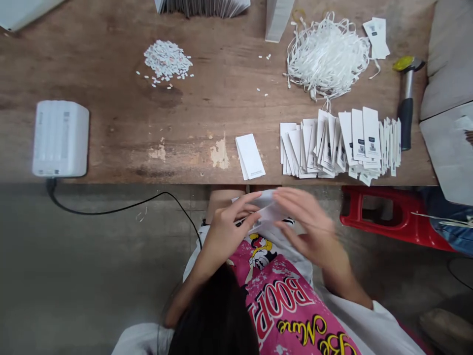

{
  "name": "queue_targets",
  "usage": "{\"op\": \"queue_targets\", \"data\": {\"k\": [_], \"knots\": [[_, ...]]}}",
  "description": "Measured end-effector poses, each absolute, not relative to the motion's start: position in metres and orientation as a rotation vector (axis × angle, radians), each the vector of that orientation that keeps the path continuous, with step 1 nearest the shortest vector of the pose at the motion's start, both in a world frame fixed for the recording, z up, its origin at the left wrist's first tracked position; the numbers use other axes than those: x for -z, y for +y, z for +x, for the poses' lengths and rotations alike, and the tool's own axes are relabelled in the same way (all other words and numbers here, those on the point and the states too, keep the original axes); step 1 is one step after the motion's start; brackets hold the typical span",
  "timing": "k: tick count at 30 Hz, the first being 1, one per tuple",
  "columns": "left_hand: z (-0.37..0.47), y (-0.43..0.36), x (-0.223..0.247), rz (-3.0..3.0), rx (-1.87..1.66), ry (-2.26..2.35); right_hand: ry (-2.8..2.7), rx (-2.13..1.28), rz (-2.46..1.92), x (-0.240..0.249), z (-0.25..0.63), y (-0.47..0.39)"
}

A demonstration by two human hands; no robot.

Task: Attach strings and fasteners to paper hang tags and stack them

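Over my lap, just off the table's front edge, my left hand [233,217] pinches a white card [269,213] between thumb and fingers. The card looks bent or partly opened. My right hand [310,222], somewhat blurred, has its fingertips and thumb around the card's right side. Straight ahead on the table lie a few flat white cards [253,157], overlapping. To their right, a spread row of white printed tags [328,148] runs along the front edge.
A pile of white strings [327,56] sits behind the tags, near a hammer [407,98]. Small white pieces [166,60] are heaped at back left. A white device [61,138] trails a black cable [121,209] down toward me. A red stool [391,217] stands right.
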State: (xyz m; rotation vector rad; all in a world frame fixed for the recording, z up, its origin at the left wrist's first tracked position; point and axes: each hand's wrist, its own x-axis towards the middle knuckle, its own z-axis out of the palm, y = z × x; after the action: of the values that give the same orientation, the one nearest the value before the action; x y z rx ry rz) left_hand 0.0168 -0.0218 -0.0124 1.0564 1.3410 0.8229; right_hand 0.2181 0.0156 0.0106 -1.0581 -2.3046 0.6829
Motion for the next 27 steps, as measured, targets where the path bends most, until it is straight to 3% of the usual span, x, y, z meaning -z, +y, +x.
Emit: {"op": "queue_targets", "data": {"k": [7,16,27], "knots": [[0.012,-0.024,0.014,0.798,-0.884,1.312,-2.233,-0.812,-1.063,0.008,0.197,0.015],[0.017,-0.025,0.017,0.573,-0.977,1.368,-2.298,-0.408,-0.942,0.013,0.193,0.008],[0.019,-0.025,0.011,0.496,-0.998,1.384,-2.245,-0.365,-0.925,0.016,0.187,0.005]]}}
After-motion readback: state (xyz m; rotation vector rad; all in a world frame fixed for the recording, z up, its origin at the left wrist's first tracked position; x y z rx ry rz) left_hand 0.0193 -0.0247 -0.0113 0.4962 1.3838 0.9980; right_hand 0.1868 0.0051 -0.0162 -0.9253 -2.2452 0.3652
